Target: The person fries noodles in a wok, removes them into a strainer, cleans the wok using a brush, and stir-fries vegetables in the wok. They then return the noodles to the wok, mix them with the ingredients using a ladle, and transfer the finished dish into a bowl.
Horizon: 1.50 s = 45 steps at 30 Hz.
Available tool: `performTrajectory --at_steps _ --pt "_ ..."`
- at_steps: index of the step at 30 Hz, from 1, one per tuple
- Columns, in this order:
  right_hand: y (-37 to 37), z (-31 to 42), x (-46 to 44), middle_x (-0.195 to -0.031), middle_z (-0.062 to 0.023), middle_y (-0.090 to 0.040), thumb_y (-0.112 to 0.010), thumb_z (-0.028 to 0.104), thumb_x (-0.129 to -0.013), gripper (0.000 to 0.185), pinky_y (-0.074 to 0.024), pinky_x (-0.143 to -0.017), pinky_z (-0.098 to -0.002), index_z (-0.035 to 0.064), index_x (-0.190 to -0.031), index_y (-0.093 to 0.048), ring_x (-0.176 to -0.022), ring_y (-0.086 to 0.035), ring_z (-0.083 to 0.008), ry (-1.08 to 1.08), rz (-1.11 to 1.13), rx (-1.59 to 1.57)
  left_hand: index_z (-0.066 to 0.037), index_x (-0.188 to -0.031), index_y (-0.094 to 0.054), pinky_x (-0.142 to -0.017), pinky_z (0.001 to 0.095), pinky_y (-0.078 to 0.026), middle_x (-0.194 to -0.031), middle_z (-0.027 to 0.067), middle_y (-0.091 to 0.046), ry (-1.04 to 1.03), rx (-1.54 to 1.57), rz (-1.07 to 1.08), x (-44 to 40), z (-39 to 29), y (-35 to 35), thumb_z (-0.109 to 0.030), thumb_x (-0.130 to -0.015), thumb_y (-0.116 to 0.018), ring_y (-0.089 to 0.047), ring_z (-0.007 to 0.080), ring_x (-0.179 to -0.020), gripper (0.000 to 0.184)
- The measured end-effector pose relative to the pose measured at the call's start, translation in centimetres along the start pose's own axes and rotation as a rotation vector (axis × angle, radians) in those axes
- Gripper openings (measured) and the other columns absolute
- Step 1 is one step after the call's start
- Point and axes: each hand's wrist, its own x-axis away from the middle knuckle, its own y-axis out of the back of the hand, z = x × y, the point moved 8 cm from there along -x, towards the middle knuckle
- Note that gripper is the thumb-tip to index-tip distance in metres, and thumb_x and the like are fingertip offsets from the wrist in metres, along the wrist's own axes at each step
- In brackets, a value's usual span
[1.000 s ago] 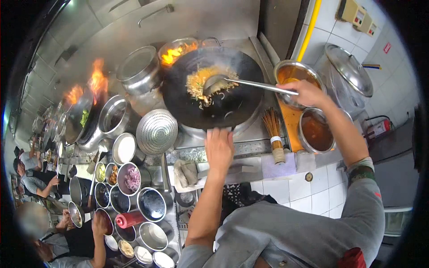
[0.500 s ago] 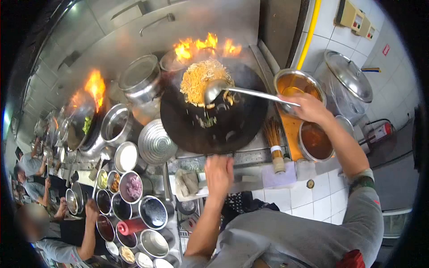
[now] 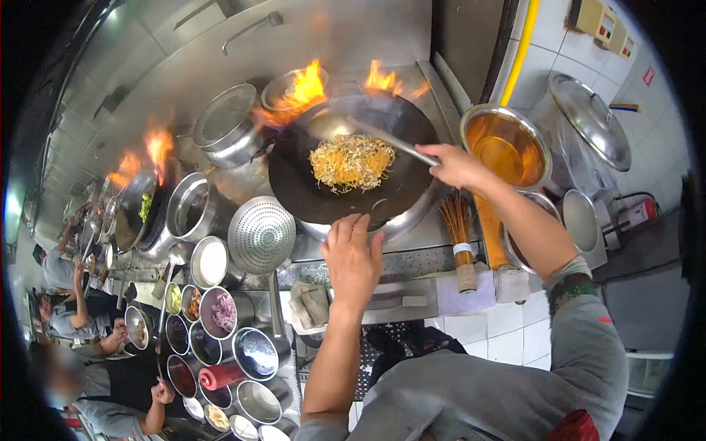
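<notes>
My right hand (image 3: 457, 166) is closed around the handle of a ladle (image 3: 390, 138), whose bowl lies at the back of the wok, behind the food. Shredded noodles (image 3: 351, 163) mixed with paler strips sit in a heap in the middle of the big dark wok (image 3: 301, 192). At the wok's near rim, my left hand (image 3: 351, 257) has its fingers extended and the thumb apart. Whether its fingertips touch the rim I cannot tell.
Flames (image 3: 305, 92) rise behind the wok. On the left are a perforated strainer (image 3: 262, 234), several ingredient pots and a red squeeze bottle (image 3: 219, 375). To the right stand a bamboo brush (image 3: 462, 250) and a pot of amber liquid (image 3: 507, 156). Co-workers (image 3: 110, 389) stand at far left.
The noodles have dropped from the wok's back edge to its middle. My left hand has moved up and its fingers have opened. The ladle's bowl has shifted back and left.
</notes>
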Motion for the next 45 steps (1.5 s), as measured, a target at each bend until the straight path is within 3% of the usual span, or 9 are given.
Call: performTrajectory --at_steps 1,6,9,12,16,17,24,30,45 --pt "-0.6 -1.5 -0.9 -0.127 -0.0215 -0.067 -0.06 0.008 -0.09 0.059 -0.0509 -0.1 -0.0436 0.0247 -0.147 -0.055 -0.113 -0.066 -0.0351 0.344 -0.177 0.177 -0.004 -0.119 -0.068 -0.091 0.0461 -0.046 -0.119 0.0127 -0.064 -0.004 0.016 0.008 0.0 -0.4 0.2 -0.021 -0.089 -0.072 -0.057 0.0339 -0.116 0.034" --pt "3.9 -3.5 8.9 -0.122 -0.0163 -0.07 -0.066 0.007 -0.089 0.061 -0.0537 -0.095 -0.0401 0.0252 -0.147 -0.055 -0.107 -0.068 -0.0369 0.544 -0.199 0.309 -0.004 -0.102 -0.067 -0.084 0.0479 -0.045 -0.099 0.0115 -0.062 0.009 0.069 0.163 -0.1 1.2 -2.5 -0.019 -0.088 -0.072 -0.058 0.0338 -0.099 0.021" --pt "8.0 -6.4 10.5 -0.089 -0.0035 -0.071 -0.064 0.007 -0.088 0.065 -0.0526 -0.066 -0.0325 0.0234 -0.15 -0.054 -0.066 -0.061 -0.0149 0.421 0.059 0.096 -0.005 -0.093 -0.064 -0.077 0.0468 -0.043 -0.089 0.0136 -0.058 -0.03 0.122 0.044 0.6 -2.7 2.1 -0.016 -0.09 -0.07 -0.055 0.036 -0.088 0.013" --pt "6.8 -6.2 11.0 -0.083 0.0012 -0.065 -0.063 0.008 -0.087 0.068 -0.0465 -0.056 -0.0245 0.0289 -0.151 -0.052 -0.058 -0.052 -0.0049 0.05 0.221 0.095 -0.005 -0.086 -0.063 -0.075 0.0474 -0.042 -0.087 0.0147 -0.058 0.016 0.174 0.004 0.4 -3.1 1.4 -0.012 -0.091 -0.069 -0.054 0.0371 -0.086 0.011" --pt "4.2 -6.2 8.6 -0.102 -0.0147 -0.074 -0.062 0.007 -0.09 0.067 -0.0561 -0.079 -0.0399 0.0318 -0.151 -0.05 -0.086 -0.072 -0.0263 0.525 -0.296 0.437 -0.004 -0.084 -0.065 -0.075 0.0487 -0.042 -0.084 0.0163 -0.06 0.017 0.083 0.015 5.3 -0.1 -2.8 -0.013 -0.09 -0.07 -0.056 0.0384 -0.084 0.012" --pt "4.4 -5.2 10.1 -0.12 -0.0176 -0.071 -0.064 0.002 -0.087 0.068 -0.0531 -0.096 -0.0432 0.0282 -0.149 -0.052 -0.108 -0.07 -0.0337 0.323 -0.278 0.543 -0.004 -0.084 -0.065 -0.075 0.0489 -0.043 -0.083 0.0165 -0.06 0.015 0.075 0.035 7.3 0.0 -2.5 -0.014 -0.09 -0.07 -0.056 0.0386 -0.083 0.012" --pt "7.6 -5.5 11.9 -0.129 -0.0141 -0.07 -0.066 0.0 -0.084 0.062 -0.0503 -0.1 -0.0354 0.0188 -0.143 -0.06 -0.113 -0.069 -0.0279 0.43 0.002 0.31 -0.006 -0.09 -0.067 -0.076 0.0458 -0.042 -0.087 0.0125 -0.059 -0.013 0.147 -0.078 1.0 -3.6 2.9 -0.015 -0.092 -0.069 -0.055 0.0355 -0.086 0.01" --pt "5.5 -4.8 12.0 -0.129 -0.018 -0.067 -0.064 0.0 -0.083 0.061 -0.0509 -0.101 -0.0415 0.0216 -0.141 -0.062 -0.112 -0.066 -0.0369 0.45 -0.294 0.509 -0.008 -0.095 -0.07 -0.074 0.0483 -0.043 -0.091 0.0118 -0.062 0.003 0.102 0.046 10.0 0.0 -1.6 -0.018 -0.091 -0.068 -0.058 0.035 -0.091 0.01" --pt "9.0 -4.6 12.6 -0.12 -0.0136 -0.073 -0.065 0.006 -0.084 0.06 -0.0516 -0.1 -0.0391 0.0257 -0.14 -0.062 -0.109 -0.07 -0.0299 0.429 -0.118 0.369 -0.007 -0.091 -0.068 -0.077 0.047 -0.043 -0.093 0.0132 -0.061 -0.032 0.167 0.002 7.6 -1.8 2.9 -0.016 -0.087 -0.074 -0.057 0.0368 -0.091 0.012"
